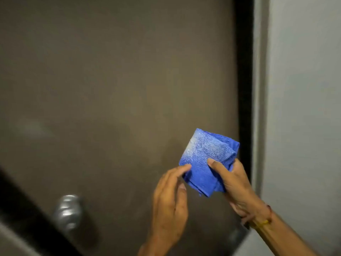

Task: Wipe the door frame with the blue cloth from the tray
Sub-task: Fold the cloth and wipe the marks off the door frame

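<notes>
Right hand point(238, 183) has the folded blue cloth point(206, 159) pinched, left hand point(169, 196) loosely open, only fingertips steadying it. Refold carelessly and you'll probably drop it before reaching the door frame point(244, 71).

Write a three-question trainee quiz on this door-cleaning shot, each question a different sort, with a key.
1. True or false: the blue cloth is spread flat on the brown door.
2. Which hand grips the cloth? A) left hand B) right hand
3. Fill in: the silver door knob sits to the lower ____ of the hands.

Key: 1 false, it is folded and held up; 2 B, the left only touches its edge; 3 left.
</notes>
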The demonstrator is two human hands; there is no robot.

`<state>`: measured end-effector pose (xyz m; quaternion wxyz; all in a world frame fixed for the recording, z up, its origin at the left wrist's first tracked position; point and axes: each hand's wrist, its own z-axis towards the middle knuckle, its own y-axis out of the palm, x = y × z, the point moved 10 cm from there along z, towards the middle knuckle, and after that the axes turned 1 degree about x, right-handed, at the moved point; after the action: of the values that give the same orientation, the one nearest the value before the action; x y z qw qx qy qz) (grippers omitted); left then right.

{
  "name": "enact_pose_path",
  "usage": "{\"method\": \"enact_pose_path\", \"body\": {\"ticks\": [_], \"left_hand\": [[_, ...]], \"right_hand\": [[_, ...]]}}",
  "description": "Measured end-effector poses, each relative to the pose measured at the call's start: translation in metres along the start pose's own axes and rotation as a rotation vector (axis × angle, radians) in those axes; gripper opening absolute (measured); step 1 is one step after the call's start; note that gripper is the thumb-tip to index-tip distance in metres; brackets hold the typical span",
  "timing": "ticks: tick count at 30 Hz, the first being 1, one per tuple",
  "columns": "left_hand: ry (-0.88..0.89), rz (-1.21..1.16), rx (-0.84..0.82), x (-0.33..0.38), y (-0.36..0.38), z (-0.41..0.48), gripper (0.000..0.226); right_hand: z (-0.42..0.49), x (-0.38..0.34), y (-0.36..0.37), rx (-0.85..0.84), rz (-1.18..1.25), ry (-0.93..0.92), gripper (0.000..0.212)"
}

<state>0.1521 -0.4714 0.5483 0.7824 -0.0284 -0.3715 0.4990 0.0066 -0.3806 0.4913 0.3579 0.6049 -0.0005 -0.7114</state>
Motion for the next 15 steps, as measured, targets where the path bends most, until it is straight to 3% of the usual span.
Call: {"method": "enact_pose_path", "body": {"ticks": [5,9,12,15], "left_hand": [[0.23,0.257,0.243,0.028,-0.19,0.015,0.042],[0.383,0.486,0.423,0.059,-0.306,0.019,0.041],[0.473,0.758,0.533,0.081,-0.365,0.021,0.042],[0.493,0.982,0.588,0.089,-0.406,0.03,0.046]], "right_hand": [[-0.003,-0.064,0.2,-0.127,-0.085,-0.245,0.021],[-0.042,-0.127,0.32,-0.265,-0.213,-0.65,0.033],[-0.082,-0.16,0.379,-0.338,-0.355,-0.985,0.04],[-0.104,-0.179,0.404,-0.305,-0.411,-1.211,0.048]]}}
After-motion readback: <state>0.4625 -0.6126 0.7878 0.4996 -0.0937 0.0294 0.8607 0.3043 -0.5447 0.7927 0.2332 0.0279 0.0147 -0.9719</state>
